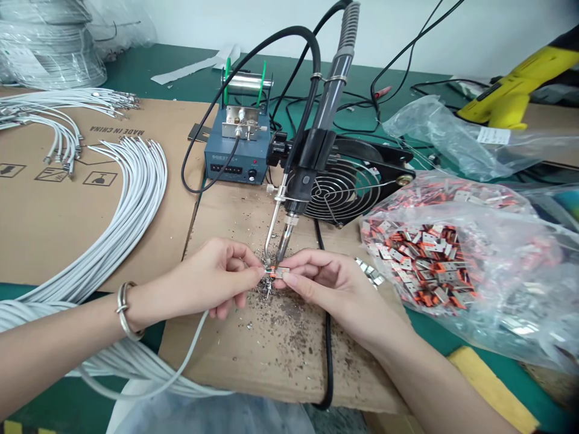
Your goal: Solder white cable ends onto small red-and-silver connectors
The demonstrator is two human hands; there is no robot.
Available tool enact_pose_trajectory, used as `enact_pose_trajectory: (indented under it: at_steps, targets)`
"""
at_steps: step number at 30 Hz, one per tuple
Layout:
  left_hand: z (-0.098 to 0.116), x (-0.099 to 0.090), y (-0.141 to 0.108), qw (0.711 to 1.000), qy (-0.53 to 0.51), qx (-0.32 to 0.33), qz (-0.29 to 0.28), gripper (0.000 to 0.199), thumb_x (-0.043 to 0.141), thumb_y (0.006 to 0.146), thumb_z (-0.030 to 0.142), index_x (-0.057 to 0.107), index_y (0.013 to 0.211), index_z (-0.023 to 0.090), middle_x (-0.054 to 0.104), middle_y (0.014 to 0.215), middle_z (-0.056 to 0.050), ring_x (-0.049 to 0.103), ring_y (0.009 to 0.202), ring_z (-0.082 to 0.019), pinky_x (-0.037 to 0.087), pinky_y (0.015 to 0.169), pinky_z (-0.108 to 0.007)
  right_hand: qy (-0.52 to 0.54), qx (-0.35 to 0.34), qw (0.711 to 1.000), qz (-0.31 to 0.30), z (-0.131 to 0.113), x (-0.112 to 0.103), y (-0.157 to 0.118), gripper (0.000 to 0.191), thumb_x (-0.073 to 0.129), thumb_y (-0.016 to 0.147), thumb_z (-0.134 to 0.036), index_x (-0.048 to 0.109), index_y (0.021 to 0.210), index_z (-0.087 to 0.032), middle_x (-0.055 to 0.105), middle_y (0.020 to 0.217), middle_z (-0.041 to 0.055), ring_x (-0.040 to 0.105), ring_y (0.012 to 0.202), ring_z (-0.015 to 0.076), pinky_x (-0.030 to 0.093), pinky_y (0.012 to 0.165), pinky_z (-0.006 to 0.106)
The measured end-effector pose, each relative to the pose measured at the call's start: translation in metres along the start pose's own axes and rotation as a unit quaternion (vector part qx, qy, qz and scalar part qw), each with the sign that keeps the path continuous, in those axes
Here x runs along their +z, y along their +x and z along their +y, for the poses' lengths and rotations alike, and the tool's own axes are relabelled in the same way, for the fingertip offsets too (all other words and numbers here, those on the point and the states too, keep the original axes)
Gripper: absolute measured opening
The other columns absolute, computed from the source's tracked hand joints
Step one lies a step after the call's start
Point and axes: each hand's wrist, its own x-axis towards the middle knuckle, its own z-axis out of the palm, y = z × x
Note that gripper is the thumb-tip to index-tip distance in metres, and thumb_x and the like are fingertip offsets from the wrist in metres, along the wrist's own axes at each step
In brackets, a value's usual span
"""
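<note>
My left hand [228, 274] pinches the end of a white cable [193, 345], whose length hangs below the fingers and curves off to the left. Between the thumb and fingers of my right hand [323, 280] is a small metal USB connector [283, 272] with an orange part. Cable end and connector meet right under the tip of a mounted soldering iron [298, 181]. Beside that tip ends a thin metal solder feed tube [272, 232]. The exact contact at the joint is too small to make out.
A blue solder feeder [235, 163] with a solder spool stands behind, next to a black fan [348, 190]. Bundled white cables [140, 199] lie left on cardboard. At right are a plastic bag of orange-and-metal connectors [434, 265], a yellow sponge [493, 389] and a yellow tool [506, 96].
</note>
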Motion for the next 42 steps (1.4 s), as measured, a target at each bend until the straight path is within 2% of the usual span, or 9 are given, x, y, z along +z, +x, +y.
enact_pose_trajectory:
  at_steps: [13, 17, 42]
  targets:
    - [-0.0001, 0.0002, -0.0030, 0.999, -0.005, 0.023, -0.022, 0.020, 0.051, 0.082, 0.035, 0.052, 0.079, 0.016, 0.053, 0.046, 0.007, 0.041, 0.028, -0.003, 0.030, 0.028, -0.009, -0.043, -0.001, 0.999, -0.003, -0.0031, 0.0014, -0.0001, 0.007, 0.068, 0.070, -0.021, 0.066, 0.076, -0.018, 0.071, 0.068, 0.0007, 0.065, 0.064, 0.0095, 0.047, 0.060, 0.016]
    - [-0.0015, 0.0002, -0.0010, 1.000, 0.004, 0.010, -0.012, 0.021, 0.051, 0.082, 0.036, 0.051, 0.078, 0.015, 0.052, 0.046, 0.007, 0.041, 0.028, -0.003, 0.029, 0.027, -0.009, -0.055, 0.008, 0.998, 0.016, -0.0039, 0.0027, 0.0011, 0.008, 0.069, 0.068, -0.020, 0.065, 0.075, -0.017, 0.071, 0.067, 0.0007, 0.064, 0.062, 0.0089, 0.047, 0.058, 0.015]
    - [0.0021, 0.0017, -0.0040, 0.999, -0.036, -0.013, -0.020, 0.017, 0.050, 0.083, 0.032, 0.050, 0.079, 0.016, 0.052, 0.044, 0.008, 0.041, 0.027, -0.003, 0.029, 0.026, -0.009, -0.001, 0.012, 1.000, -0.013, -0.0029, -0.0017, -0.0017, 0.012, 0.071, 0.070, -0.025, 0.066, 0.078, -0.019, 0.071, 0.069, 0.0008, 0.065, 0.066, 0.0095, 0.048, 0.061, 0.015]
